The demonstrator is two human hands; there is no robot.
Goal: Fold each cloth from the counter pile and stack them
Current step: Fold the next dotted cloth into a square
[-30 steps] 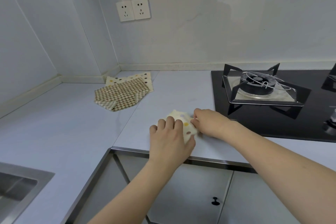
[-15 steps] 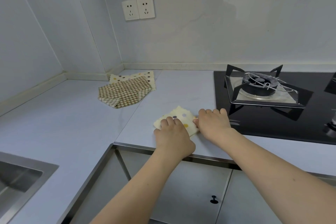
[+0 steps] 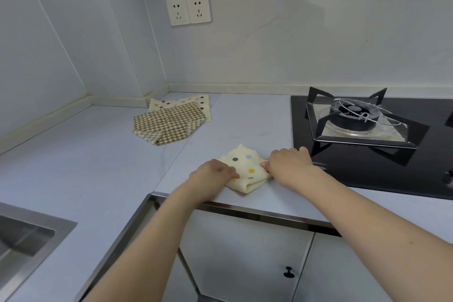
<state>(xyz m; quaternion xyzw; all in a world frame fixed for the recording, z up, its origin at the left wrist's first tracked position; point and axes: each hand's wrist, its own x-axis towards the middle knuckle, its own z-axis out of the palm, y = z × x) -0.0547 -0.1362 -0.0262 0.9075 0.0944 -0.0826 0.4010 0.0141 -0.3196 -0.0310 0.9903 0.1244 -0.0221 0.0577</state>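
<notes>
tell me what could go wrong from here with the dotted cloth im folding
1. The folded dotted cloth sits close to the counter's front edge; a tug from the left hand could pull it off.
2. The right hand works right beside the gas hob, so it could knock the pan support.
3. The checked cloth and the dotted one under it lie unfolded, far back in the corner.
</notes>
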